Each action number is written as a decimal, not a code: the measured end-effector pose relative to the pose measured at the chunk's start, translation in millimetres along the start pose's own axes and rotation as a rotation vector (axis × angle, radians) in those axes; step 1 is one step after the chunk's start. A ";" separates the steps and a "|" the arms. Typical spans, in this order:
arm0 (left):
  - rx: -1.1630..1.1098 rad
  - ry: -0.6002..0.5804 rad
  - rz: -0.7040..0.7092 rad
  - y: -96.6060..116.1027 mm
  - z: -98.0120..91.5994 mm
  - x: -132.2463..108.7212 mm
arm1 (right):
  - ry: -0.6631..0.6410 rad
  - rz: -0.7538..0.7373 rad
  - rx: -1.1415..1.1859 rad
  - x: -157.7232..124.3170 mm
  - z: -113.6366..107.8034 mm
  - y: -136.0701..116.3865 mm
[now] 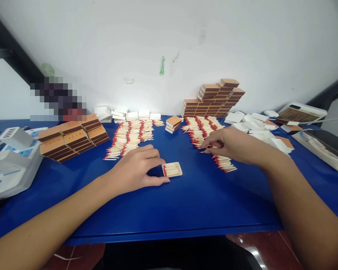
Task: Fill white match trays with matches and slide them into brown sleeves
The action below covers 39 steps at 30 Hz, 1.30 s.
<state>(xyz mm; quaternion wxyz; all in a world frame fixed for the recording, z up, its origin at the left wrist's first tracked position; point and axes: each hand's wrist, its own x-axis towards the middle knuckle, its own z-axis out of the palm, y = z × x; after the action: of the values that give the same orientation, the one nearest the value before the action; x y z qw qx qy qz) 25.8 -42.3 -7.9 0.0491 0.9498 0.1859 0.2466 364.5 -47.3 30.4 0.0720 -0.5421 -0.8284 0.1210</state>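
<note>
A small white matchbox tray with a layer of red-headed matches lies on the blue table. My left hand steadies its left end between thumb and index finger. My right hand is at the right-hand pile of matches, thumb and fingertips pinched together. A red match head pokes out by those fingertips; how many matches they hold is hidden. Another spread of matches lies beyond my left hand. Between the two piles stands a short stack of closed matchboxes.
Closed matchboxes are stacked against the wall and in a wrapped block at left. White trays line the back; more tray parts lie at right. A power strip sits far left, a phone far right.
</note>
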 end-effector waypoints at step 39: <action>0.010 -0.017 -0.035 1.9 -0.7 0.8 | 0.130 -0.061 0.180 -4.2 9.0 -55.6</action>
<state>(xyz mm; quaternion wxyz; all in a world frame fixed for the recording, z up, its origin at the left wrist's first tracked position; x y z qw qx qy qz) 26.8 -43.8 -6.5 0.0503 0.9488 0.2031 0.2366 314.9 -73.6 37.3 0.1772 -0.5148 -0.8239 0.1572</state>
